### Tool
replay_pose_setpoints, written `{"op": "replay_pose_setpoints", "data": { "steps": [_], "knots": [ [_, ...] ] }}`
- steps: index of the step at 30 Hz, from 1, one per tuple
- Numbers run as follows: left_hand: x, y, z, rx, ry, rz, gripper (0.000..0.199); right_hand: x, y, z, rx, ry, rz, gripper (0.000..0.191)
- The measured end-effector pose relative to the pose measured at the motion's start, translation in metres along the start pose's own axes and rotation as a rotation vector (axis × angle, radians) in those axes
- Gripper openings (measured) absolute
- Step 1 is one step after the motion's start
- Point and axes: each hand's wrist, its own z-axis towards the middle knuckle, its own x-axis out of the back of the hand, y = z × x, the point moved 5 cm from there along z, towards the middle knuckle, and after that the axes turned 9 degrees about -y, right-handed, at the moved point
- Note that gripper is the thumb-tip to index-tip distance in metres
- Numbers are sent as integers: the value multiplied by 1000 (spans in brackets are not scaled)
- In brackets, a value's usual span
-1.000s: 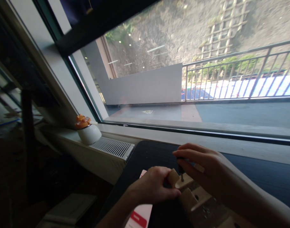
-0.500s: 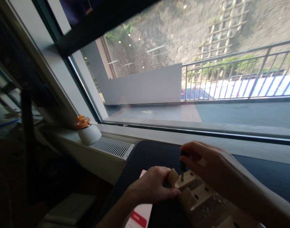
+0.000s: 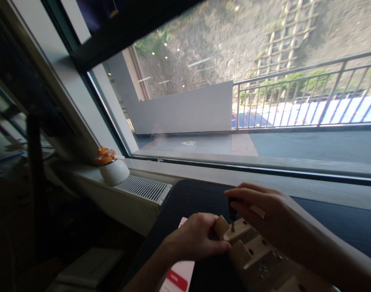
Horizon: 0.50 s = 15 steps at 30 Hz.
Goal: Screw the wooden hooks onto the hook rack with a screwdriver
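CHANGE: right hand point(image 3: 276, 209) is shifting its fingers over the screwdriver point(image 3: 232, 211), pinching its handle | TIP: staying at one spot on the wooden assembly point(image 3: 238, 230), so work is apparently remaining there | LEFT: left hand point(image 3: 197, 237) is clasping the assembly's end above the dark table point(image 3: 200, 192)

I have room to pass over the dark tabletop point(image 3: 197, 198) between its rounded far-left corner and my left hand point(image 3: 199, 237). Another lane runs between my right forearm and the far edge, widening to the right. The upright screwdriver point(image 3: 232, 209) in my right hand point(image 3: 264, 205) blocks a low pass over the wooden piece point(image 3: 242, 253). My left forearm bars the way across the left edge, over the pink-and-white card point(image 3: 184, 273). Window glass point(image 3: 185, 117) rises beyond the sill point(image 3: 203, 172).
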Motion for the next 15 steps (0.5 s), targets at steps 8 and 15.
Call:
{"op": "replay_pose_setpoints", "data": {
  "steps": [8,15],
  "knots": [
    [-1,-1,1,-9,-3,-9,18,0,10,-3,-74,-6,-69,21],
    [0,-1,1,-19,0,4,19,0,-4,0,71,-17,8,31]
  ]
}}
